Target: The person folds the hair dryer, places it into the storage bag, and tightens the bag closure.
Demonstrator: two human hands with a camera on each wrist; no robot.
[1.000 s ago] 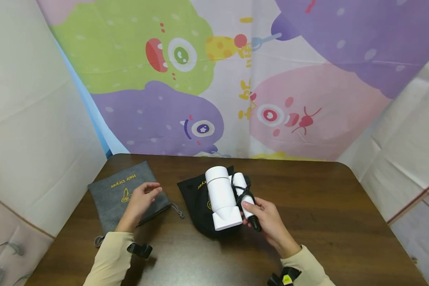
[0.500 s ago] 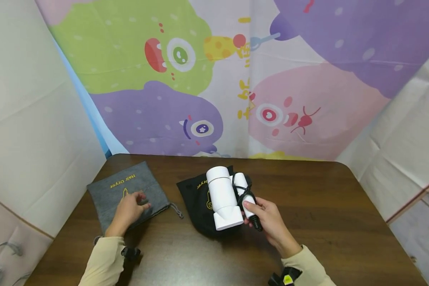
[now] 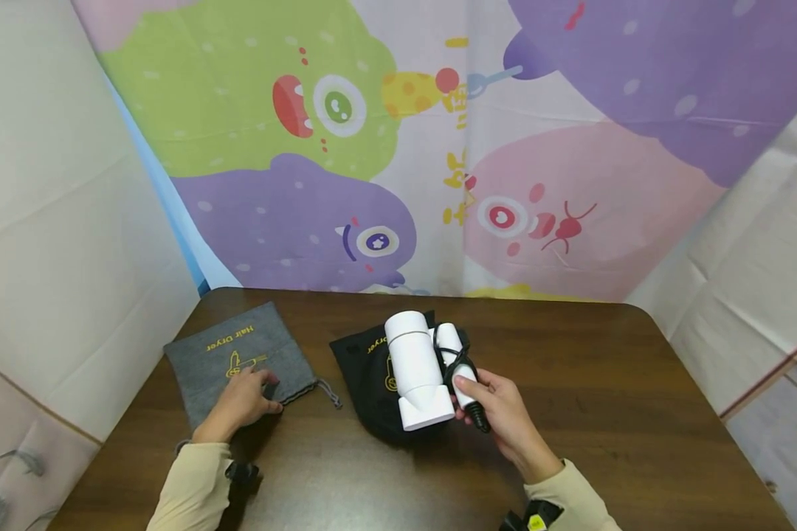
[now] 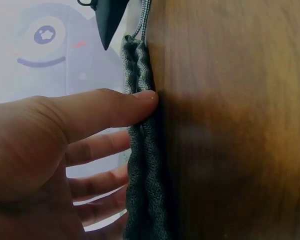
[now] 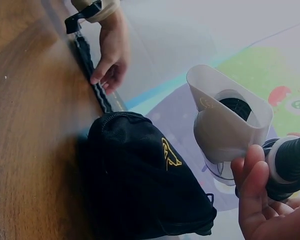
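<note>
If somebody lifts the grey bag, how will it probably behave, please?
The grey bag would probably sag and fold, since its gathered mouth looks like soft fabric. It is likely light: it lies nearly flat, with no visible bulge. Its cord may dangle, as a loose part sticks out at one corner.
</note>
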